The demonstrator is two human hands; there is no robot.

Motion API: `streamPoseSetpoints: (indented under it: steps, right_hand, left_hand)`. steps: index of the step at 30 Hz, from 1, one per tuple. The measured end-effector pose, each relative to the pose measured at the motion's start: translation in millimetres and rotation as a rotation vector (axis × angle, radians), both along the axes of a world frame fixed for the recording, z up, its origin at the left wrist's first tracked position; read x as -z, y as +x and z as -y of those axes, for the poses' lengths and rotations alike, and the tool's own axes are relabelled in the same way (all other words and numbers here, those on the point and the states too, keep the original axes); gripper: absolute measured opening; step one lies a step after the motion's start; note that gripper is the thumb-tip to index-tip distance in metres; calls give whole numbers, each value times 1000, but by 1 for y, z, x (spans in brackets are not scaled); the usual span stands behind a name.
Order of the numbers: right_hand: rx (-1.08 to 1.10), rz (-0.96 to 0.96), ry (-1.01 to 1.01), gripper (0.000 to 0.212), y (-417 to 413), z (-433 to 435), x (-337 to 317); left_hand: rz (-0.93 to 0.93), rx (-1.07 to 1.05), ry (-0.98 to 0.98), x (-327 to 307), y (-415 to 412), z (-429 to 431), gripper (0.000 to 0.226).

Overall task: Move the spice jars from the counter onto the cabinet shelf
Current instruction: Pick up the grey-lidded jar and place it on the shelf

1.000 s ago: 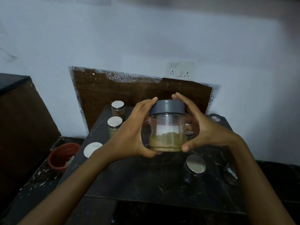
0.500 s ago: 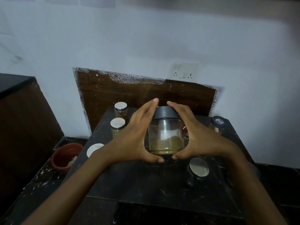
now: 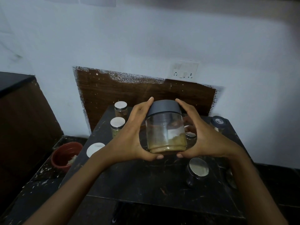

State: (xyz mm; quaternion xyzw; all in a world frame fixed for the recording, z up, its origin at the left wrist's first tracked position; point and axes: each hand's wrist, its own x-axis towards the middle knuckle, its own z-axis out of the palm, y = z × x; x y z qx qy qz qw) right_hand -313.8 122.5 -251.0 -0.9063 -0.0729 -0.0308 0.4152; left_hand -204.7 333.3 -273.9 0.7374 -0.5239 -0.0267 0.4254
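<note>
head view, big jar: a clear big jar [image 3: 165, 132] with a grey lid [image 3: 164, 107] is held just above the dark tabletop [image 3: 146, 181], a little tilted, its tan powder lying higher on the right side.
left hand: the left hand [image 3: 128, 135] wraps the jar's left side, fingers up at the lid, thumb curled under the base.
right hand: the right hand [image 3: 206, 140] mirrors it on the other side, thumb under the base too.
what changed: a second ago the thumbs were apart and the jar stood straight. now the thumb tips nearly meet beneath it and the powder has slid to a slope. the jar has hardly travelled.
other jars: two silver-capped jars [image 3: 117, 126] stand back left, a shiny-lidded jar [image 3: 198, 168] front right, and a dark-capped jar [image 3: 219, 123] far right, all on the tabletop.
nearby: a red bowl [image 3: 66, 157] sits lower left, beside the tabletop.
shelf: i see no cabinet shelf from here.
meaning: to my eye the grip is firmer and the carry can begin, but this jar is not yet placed, and several more wait.
</note>
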Motion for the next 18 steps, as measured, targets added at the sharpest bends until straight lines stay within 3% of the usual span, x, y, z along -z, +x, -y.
streamPoseSetpoints:
  steps: [3,9,18]
  right_hand:
    - [11,22,-72,123,1,-3,-1]
    - [14,67,-195,123,3,-14,-3]
    - [1,-13,-39,126,0,1,-3]
  left_hand:
    - [-28,35,35,3,0,0,136]
    - [158,-42,98,1,-5,10,130]
    - [13,-6,-58,-3,-5,3,123]
